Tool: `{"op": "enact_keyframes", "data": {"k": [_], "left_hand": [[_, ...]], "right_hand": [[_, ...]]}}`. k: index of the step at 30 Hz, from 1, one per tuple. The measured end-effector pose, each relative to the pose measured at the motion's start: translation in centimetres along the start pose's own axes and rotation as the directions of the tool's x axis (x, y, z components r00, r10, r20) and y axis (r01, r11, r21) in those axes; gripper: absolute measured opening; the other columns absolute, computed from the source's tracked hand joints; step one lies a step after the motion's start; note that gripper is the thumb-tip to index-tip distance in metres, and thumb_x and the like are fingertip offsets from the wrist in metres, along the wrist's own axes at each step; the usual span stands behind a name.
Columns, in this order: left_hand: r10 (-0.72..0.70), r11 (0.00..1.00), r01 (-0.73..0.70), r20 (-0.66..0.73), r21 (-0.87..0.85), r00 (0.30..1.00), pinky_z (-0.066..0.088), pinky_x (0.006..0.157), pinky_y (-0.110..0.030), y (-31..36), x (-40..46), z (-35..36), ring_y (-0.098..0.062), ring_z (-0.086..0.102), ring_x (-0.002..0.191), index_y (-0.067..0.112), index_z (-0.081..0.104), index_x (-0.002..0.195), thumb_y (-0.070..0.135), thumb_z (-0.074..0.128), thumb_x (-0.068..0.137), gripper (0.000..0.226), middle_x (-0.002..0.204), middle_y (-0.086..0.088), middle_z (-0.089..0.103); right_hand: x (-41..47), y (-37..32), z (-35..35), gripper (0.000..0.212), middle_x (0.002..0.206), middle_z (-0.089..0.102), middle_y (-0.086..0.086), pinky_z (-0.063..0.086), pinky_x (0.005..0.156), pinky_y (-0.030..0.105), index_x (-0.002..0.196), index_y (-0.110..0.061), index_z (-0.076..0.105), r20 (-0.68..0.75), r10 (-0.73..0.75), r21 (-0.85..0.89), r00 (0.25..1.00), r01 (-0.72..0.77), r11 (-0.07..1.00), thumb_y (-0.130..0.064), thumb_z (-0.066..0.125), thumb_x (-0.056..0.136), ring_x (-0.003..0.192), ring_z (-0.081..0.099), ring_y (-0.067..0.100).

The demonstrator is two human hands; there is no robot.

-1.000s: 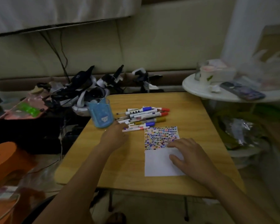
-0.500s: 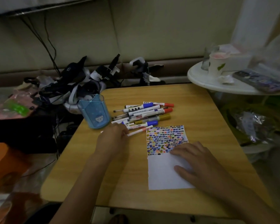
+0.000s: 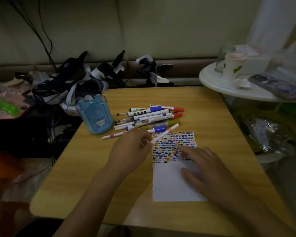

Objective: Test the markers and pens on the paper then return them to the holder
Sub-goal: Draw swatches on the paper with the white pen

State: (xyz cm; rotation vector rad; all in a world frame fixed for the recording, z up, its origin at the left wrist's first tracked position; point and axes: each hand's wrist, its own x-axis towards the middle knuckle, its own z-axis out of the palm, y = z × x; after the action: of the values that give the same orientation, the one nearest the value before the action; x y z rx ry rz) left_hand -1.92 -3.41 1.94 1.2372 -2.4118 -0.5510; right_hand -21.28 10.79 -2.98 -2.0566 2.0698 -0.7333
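No word, brand or number can be made out anywhere. The white barrels of the markers [image 3: 149, 117] piled on the bench [image 3: 203, 117] carry dark printed blocks and lines of lettering, but these are too small and blurred to read. The blue holder [image 3: 95, 116] bears only a small pale animal-like figure on its front and no lettering that can be read, and the paper [image 3: 173, 168] shows rows of coloured test marks on its upper half, not writing.
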Motion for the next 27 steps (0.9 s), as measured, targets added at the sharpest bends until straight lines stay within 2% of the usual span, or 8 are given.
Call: {"op": "enact_keyframes", "data": {"k": [3, 5, 9, 13, 17, 21, 24, 27], "left_hand": [[0.046, 0.998, -0.045, 0.028, -0.033, 0.999, 0.056, 0.076, -0.030, 0.7, -0.9, 0.8, -0.003, 0.059, 0.084, 0.033, 0.063, 0.106, 0.030, 0.067, 0.092, 0.014, 0.093, 0.015, 0.061], [0.115, 0.992, -0.114, 0.026, -0.047, 0.993, 0.055, 0.074, -0.031, 1.0, -1.7, 1.2, -0.003, 0.057, 0.083, 0.034, 0.062, 0.103, 0.030, 0.066, 0.092, 0.012, 0.092, 0.016, 0.058], [0.245, 0.967, -0.245, 0.000, -0.074, 0.969, 0.052, 0.072, -0.032, 1.2, -3.1, 2.0, -0.003, 0.054, 0.085, 0.034, 0.062, 0.099, 0.031, 0.065, 0.091, 0.009, 0.090, 0.017, 0.054], [0.297, 0.941, -0.293, -0.003, -0.169, 0.955, 0.050, 0.074, -0.028, 1.8, -3.2, 1.9, -0.001, 0.056, 0.090, 0.035, 0.063, 0.099, 0.046, 0.054, 0.092, 0.016, 0.094, 0.017, 0.056], [0.308, 0.944, -0.302, 0.024, -0.131, 0.951, 0.050, 0.078, -0.027, 1.5, -2.3, 2.1, -0.001, 0.053, 0.095, 0.035, 0.059, 0.119, 0.041, 0.052, 0.097, 0.024, 0.108, 0.016, 0.054], [0.325, 0.945, -0.320, 0.086, -0.064, 0.942, 0.046, 0.088, -0.024, 0.9, -1.4, 2.6, -0.002, 0.049, 0.111, 0.034, 0.052, 0.137, 0.036, 0.055, 0.099, 0.039, 0.129, 0.014, 0.051], [0.356, 0.934, -0.349, 0.110, -0.080, 0.928, 0.040, 0.086, -0.022, 0.9, -1.0, 2.9, -0.002, 0.048, 0.108, 0.033, 0.057, 0.133, 0.034, 0.059, 0.098, 0.035, 0.121, 0.014, 0.059], [0.401, 0.913, -0.389, 0.093, -0.120, 0.911, 0.043, 0.078, -0.025, 1.0, -0.9, 2.9, -0.001, 0.048, 0.095, 0.031, 0.064, 0.116, 0.032, 0.062, 0.096, 0.020, 0.104, 0.016, 0.061]], "right_hand": [[0.3, -0.9, -0.3, 0.069, 0.122, 0.045, -0.030, 0.034, 0.089, 0.018, 0.154, -0.048, 0.017, 0.003, -0.002, 0.042, 1.000, 0.002, 0.999, -0.041, 0.056, 0.097, 0.109, 0.037, -0.007], [0.5, -1.2, -0.2, 0.071, 0.118, 0.043, -0.031, 0.031, 0.087, 0.011, 0.155, -0.048, 0.014, -0.003, 0.001, 0.033, 1.000, 0.000, 0.999, -0.040, 0.056, 0.097, 0.106, 0.035, -0.008], [0.8, -1.4, 0.2, 0.063, 0.118, 0.039, -0.034, 0.030, 0.085, 0.008, 0.150, -0.045, 0.031, -0.041, 0.020, 0.049, 0.999, -0.018, 0.999, -0.035, 0.061, 0.096, 0.102, 0.033, -0.013], [1.1, -1.5, 0.1, 0.033, 0.095, 0.054, -0.035, 0.041, 0.072, 0.011, 0.110, -0.049, 0.049, -0.138, 0.141, 0.182, 0.980, -0.115, 0.976, -0.029, 0.068, 0.092, 0.097, 0.052, -0.011], [1.4, -1.8, -0.4, 0.010, 0.079, 0.063, -0.010, 0.048, 0.062, 0.031, 0.091, -0.026, 0.058, -0.071, 0.275, 0.506, 0.959, -0.203, 0.838, -0.023, 0.056, 0.100, 0.072, 0.060, 0.007], [1.5, -2.7, -0.8, 0.019, 0.074, 0.066, 0.005, 0.047, 0.060, 0.021, 0.094, -0.018, 0.063, -0.022, 0.281, 0.715, 0.959, -0.181, 0.676, -0.020, 0.047, 0.104, 0.070, 0.062, 0.015], [1.8, -2.8, -1.1, 0.014, 0.076, 0.071, 0.010, 0.049, 0.061, 0.024, 0.106, -0.018, 0.060, 0.036, 0.315, 0.801, 0.948, -0.216, 0.558, -0.013, 0.047, 0.102, 0.070, 0.067, 0.018], [2.0, -2.6, -1.1, 0.016, 0.077, 0.073, 0.011, 0.053, 0.066, 0.034, 0.102, -0.009, 0.061, 0.058, 0.289, 0.821, 0.956, -0.210, 0.531, -0.022, 0.054, 0.096, 0.072, 0.069, 0.020]]}}
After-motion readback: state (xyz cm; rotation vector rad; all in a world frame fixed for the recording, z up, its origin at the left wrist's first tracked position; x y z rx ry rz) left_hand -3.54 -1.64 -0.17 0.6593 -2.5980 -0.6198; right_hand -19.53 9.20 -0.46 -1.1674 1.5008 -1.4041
